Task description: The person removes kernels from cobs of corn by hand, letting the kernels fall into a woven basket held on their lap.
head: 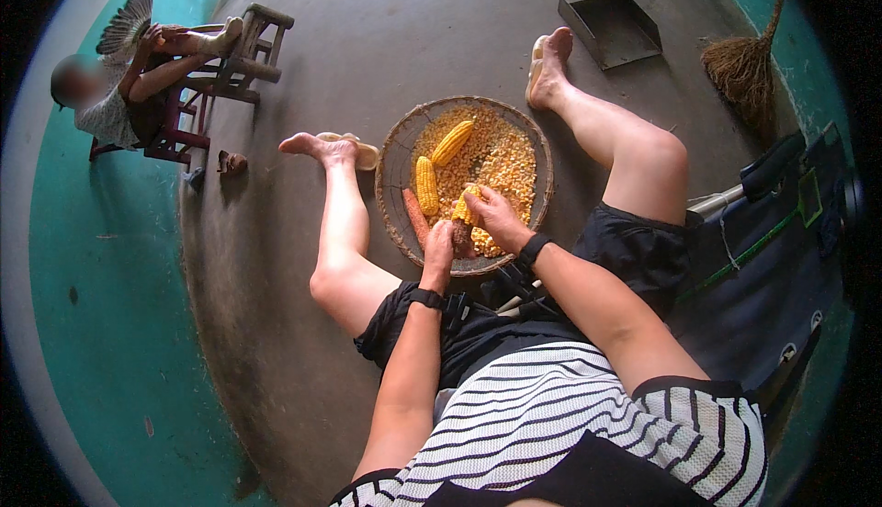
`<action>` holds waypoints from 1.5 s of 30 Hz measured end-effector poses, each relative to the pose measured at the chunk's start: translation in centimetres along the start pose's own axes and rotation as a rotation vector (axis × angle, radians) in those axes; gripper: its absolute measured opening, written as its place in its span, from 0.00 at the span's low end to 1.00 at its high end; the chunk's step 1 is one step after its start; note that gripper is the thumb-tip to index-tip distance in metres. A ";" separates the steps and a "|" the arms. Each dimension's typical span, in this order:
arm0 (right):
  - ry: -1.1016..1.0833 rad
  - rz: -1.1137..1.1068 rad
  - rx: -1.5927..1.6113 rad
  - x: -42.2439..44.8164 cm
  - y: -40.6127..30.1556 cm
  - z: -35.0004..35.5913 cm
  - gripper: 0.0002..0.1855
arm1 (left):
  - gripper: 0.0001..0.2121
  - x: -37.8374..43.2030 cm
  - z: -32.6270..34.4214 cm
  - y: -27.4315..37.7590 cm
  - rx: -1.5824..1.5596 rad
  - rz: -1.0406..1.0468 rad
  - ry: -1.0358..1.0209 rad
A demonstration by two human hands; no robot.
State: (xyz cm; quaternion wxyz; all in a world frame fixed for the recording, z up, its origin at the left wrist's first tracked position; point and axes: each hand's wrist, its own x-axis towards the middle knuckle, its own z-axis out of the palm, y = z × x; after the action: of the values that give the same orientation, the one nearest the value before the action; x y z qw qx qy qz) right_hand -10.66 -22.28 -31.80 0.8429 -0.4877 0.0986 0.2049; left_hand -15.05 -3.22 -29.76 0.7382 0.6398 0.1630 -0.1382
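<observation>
Over the near side of a round woven basket (380, 183), both my hands grip a partly shelled ear of corn (466, 209). My right hand (501, 219) is closed around its yellow upper part. My left hand (439, 246) pinches the lower part, where dark reddish bare cob shows; the fingers hide some of it. Loose yellow kernels (510, 162) cover much of the basket's bottom. Two ears with kernels on lie at its left, one upright in view (426, 185) and one slanted (453, 142). Beside them rests a bare reddish cob (415, 216).
The basket sits on the concrete floor (386, 38) between my feet. A metal dustpan (610, 25) stands ahead right, with a straw broom (744, 76) by the wall. At far left a seated person (103, 104) holds a feather fan (129, 25), feet on a wooden stool (258, 45).
</observation>
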 end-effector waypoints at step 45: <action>-0.129 0.134 -0.009 -0.7 -2.0 1.5 0.40 | 0.25 -0.5 -1.0 0.1 -0.082 -0.161 -0.104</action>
State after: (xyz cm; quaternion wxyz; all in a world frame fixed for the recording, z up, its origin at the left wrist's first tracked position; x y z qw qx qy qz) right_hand -10.51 -22.08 -29.26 0.8297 -0.4696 0.0753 0.2923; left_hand -15.50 -2.17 -29.63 0.7578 0.5858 0.1810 -0.2232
